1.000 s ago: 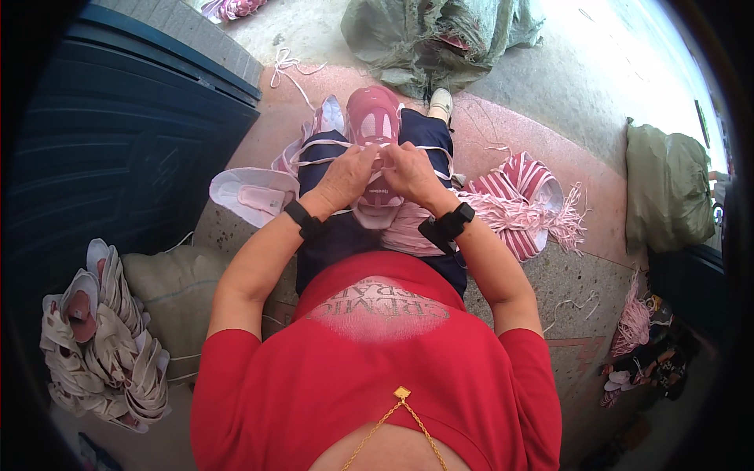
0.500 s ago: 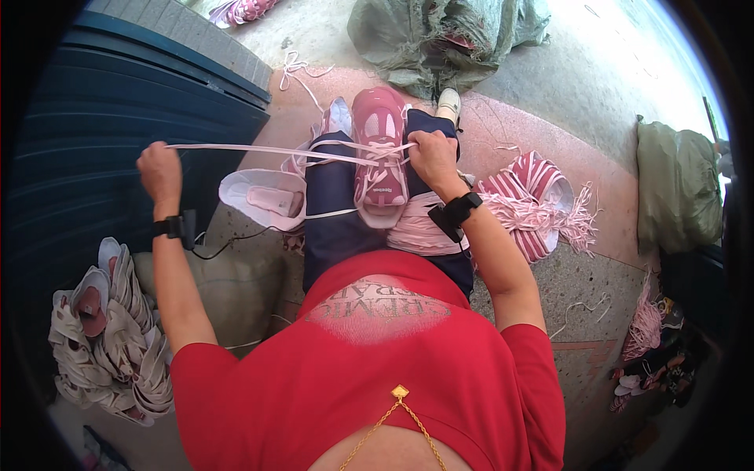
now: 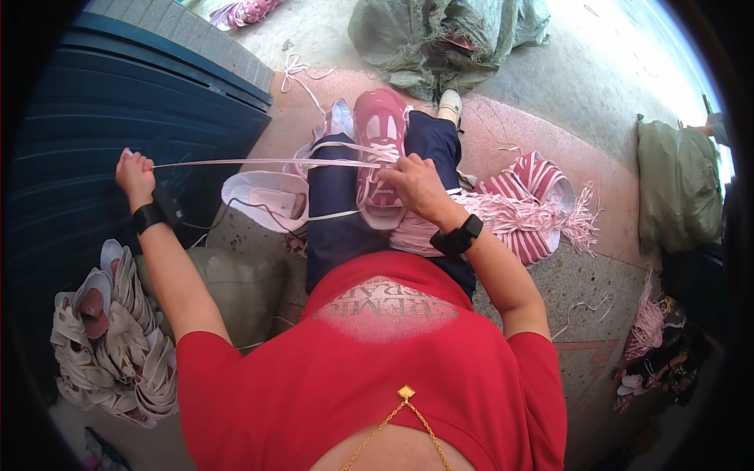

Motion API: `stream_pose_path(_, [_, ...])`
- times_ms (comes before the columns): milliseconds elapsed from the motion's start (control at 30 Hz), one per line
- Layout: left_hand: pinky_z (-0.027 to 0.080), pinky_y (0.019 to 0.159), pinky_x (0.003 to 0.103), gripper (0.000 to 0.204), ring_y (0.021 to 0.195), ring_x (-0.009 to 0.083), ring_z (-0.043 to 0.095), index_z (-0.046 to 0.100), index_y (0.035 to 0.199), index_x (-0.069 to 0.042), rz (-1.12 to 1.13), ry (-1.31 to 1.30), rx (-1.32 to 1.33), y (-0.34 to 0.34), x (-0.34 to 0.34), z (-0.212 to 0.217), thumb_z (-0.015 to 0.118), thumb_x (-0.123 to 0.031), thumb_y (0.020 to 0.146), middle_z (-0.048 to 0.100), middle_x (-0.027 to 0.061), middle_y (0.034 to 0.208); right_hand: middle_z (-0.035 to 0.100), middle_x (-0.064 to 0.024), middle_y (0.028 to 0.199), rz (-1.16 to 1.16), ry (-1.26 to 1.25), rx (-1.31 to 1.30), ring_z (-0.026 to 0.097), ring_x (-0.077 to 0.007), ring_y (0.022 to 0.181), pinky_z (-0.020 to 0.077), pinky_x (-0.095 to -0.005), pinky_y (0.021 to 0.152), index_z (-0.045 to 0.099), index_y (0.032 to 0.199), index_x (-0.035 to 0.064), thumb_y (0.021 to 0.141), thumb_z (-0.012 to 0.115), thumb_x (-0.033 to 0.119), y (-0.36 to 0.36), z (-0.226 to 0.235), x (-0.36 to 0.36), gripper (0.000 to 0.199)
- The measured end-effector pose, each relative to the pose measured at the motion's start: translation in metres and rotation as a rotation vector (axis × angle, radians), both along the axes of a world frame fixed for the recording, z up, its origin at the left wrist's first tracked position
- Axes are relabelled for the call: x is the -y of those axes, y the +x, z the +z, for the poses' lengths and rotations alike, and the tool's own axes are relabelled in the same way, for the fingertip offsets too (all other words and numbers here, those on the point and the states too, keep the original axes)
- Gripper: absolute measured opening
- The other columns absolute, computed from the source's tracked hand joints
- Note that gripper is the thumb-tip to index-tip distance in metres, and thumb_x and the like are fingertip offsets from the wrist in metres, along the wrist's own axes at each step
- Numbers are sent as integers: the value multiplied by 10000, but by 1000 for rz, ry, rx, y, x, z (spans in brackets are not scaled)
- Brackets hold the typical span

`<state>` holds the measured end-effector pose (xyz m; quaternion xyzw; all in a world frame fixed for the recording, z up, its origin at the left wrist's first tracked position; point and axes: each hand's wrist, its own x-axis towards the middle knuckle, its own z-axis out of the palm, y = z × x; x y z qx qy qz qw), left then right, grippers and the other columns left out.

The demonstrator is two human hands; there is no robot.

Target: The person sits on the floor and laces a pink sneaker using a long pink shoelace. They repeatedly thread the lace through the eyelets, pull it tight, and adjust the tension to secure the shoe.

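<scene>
A pink sneaker [image 3: 381, 129] lies on my lap, toe pointing away from me. My right hand [image 3: 414, 185] rests on its tongue and pinches the lacing there. My left hand [image 3: 133, 173] is stretched far out to the left, closed on the end of a pale pink shoelace [image 3: 259, 162] that runs taut from the shoe. Both wrists wear black bands.
A second pale pink sneaker [image 3: 263, 196] lies beside my left thigh. A bundle of pink laces on a striped cloth [image 3: 534, 208] sits to my right. Stacked shoes [image 3: 110, 337] are piled at lower left, green sacks [image 3: 440, 35] ahead and at right, a blue shutter wall [image 3: 86, 118] on the left.
My left hand went from the shoe out to the left, drawing the lace tight, and has dropped a little lower since. My right hand stayed on the shoe.
</scene>
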<state>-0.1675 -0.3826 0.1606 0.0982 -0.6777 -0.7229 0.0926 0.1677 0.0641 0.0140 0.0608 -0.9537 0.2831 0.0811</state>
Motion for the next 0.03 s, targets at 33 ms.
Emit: stream_pose_path(33, [309, 444, 250, 302, 462, 120, 354, 499, 1084, -66, 47, -191, -29, -3, -15, -11, 590, -287, 899, 420, 55, 638, 563, -15, 881, 30, 22, 2, 519, -227, 882, 373, -376, 733, 659, 1038, 223, 699, 660, 86, -1, -1, 3, 366])
